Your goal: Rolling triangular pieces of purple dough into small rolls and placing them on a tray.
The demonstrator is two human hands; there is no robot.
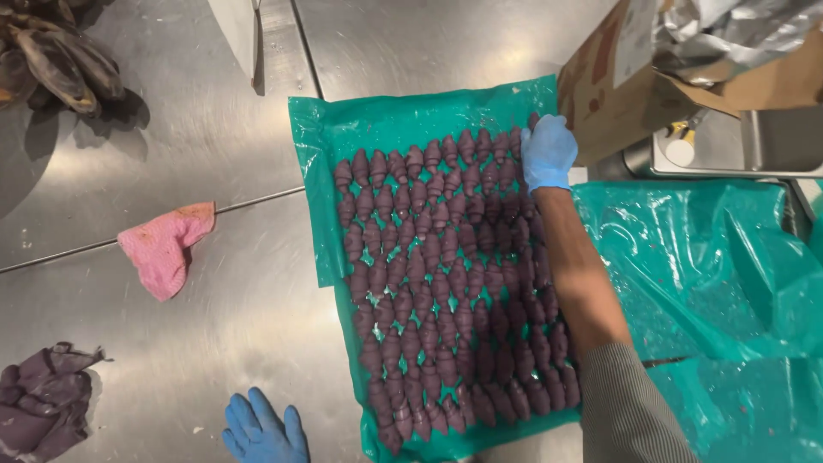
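Centrally, rows of small dark purple croissant-shaped pastries [446,283] lie packed close on a green plastic sheet [386,116] spread over the steel worktop [214,137]. The right hand [547,153], in a light blue glove, rests on the far right corner of the rows; its fingers [536,129] curl down onto the pastries there, and whether they pinch one cannot be told, since the palm hides the tips. The bare forearm crosses the right-hand column and covers part of it, with a grey striped sleeve [630,411] cut off at the lower edge. The left hand [261,429], also gloved in blue, lies flat on the worktop near the sheet's lower left corner, fingers spread wide and holding nothing; the picture's bottom edge cuts off the wrist.

More green plastic [720,283] lies crumpled to the right. Beyond the right hand stands a brown cardboard box [626,94], flaps open, with silvery foil [729,30] inside, only partly in view. A pink cloth [163,249] lies to the left, a dark purple rag [43,399] at the lower left, and dark, blurred bananas [56,56] at the upper left corner.
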